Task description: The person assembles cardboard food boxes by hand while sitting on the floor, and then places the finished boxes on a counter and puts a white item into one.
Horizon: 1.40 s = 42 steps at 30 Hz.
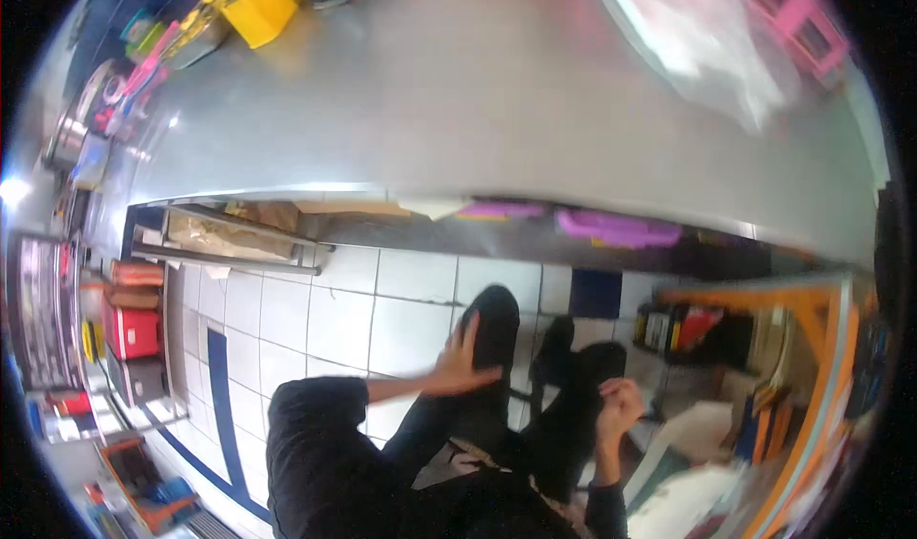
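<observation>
My left hand (458, 365) is stretched out with its thumb apart from the fingers, over my dark-clothed leg (495, 324) near the knee. Nothing is in it. Over by my other leg (600, 359), my right hand (623, 408) is curled into a loose fist with no object showing in it. Both hands are below the front edge of a steel worktable (449, 109) and apart from it.
On the worktable are a yellow container (260, 9), a crumpled clear plastic bag (707, 47) and a pink crate (798, 18). Purple items (616, 227) lie on the shelf below. An orange-framed rack (826, 377) stands at right, and red and brown boxes (134, 332) at left.
</observation>
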Tool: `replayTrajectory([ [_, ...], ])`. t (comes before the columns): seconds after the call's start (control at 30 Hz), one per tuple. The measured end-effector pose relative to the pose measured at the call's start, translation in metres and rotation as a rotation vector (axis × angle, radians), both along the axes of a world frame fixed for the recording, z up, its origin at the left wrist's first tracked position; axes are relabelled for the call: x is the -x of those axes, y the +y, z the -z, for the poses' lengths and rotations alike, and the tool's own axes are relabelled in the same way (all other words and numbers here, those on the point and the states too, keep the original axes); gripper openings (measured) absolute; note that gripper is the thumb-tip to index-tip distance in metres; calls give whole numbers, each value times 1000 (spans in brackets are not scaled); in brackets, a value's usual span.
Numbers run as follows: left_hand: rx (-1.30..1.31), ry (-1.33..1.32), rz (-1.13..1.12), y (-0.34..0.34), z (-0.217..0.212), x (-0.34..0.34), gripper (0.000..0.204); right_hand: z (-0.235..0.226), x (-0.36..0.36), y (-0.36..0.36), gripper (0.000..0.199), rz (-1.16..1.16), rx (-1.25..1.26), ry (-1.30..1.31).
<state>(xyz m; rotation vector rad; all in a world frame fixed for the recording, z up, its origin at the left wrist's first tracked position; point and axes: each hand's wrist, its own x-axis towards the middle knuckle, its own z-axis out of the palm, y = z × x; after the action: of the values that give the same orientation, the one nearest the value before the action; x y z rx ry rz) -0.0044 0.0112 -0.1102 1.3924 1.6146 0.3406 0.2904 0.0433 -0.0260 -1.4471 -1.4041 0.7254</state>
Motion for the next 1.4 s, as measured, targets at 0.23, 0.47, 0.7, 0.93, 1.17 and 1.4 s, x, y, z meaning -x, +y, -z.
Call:
replayTrajectory([
  [0.23, 113, 278, -1, -3, -58, 11, 109, -45, 111, 104, 15, -859, 325, -10],
  [0.47, 264, 49, -306, 1, -96, 35, 86, -145, 269, 78, 6, -1529, 157, 58],
  [0.7, 275, -273, -1085, -142, -106, 24, 64, -279, 405, -13, 17, -2037, 306, -18],
  [0.93, 189, 32, -2043, -318, -95, -71, 28, -292, 463, -57, 27, -2248, 570, -687],
  [1.17, -87, -528, -3126, -403, -125, -87, 22, -235, 484, -128, 42, -3279, 1139, -880],
  [1.4, -2, -759, -2683, -468, -139, 81, 29, -294, 618, -201, 40, -2892, 1022, -1160],
])
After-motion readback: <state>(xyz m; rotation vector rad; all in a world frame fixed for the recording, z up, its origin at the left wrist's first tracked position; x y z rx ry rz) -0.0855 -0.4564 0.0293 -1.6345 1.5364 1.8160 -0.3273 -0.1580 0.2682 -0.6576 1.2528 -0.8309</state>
